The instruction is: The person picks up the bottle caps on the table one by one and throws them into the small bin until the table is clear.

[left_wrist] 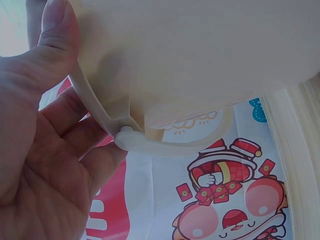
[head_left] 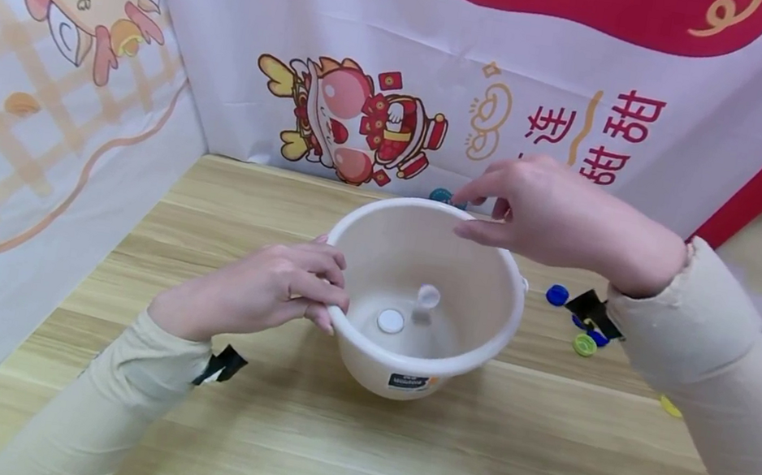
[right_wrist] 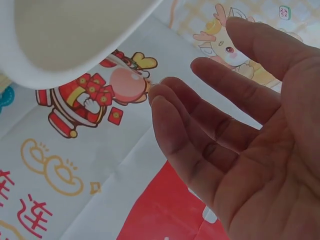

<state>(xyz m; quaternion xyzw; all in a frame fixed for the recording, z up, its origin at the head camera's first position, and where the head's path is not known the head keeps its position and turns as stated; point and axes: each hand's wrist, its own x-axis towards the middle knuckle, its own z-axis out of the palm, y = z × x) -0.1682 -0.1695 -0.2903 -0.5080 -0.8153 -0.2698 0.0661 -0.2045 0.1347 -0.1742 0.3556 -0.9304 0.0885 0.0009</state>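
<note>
A cream plastic bucket [head_left: 370,359] stands on the wooden table, its mouth facing up. My left hand [head_left: 271,283] grips its left rim, with the thumb and fingers on opposite sides of the wall. Beneath that rim, the bucket's curved handle [left_wrist: 170,148] shows in the left wrist view. On the bucket floor lies a white round cap [head_left: 391,321], close to a small, pale rounded piece [head_left: 427,297] whose kind is unclear. Over the far right rim hovers my right hand [head_left: 540,208], its fingers slightly bent and apart, with nothing between them.
To the right of the bucket lie a blue cap [head_left: 557,295], more blue pieces and a green cap [head_left: 584,345]. A yellow piece [head_left: 670,406] shows by the right sleeve. Printed cloth [head_left: 239,3] hangs behind and along the left edge of the table [head_left: 289,454].
</note>
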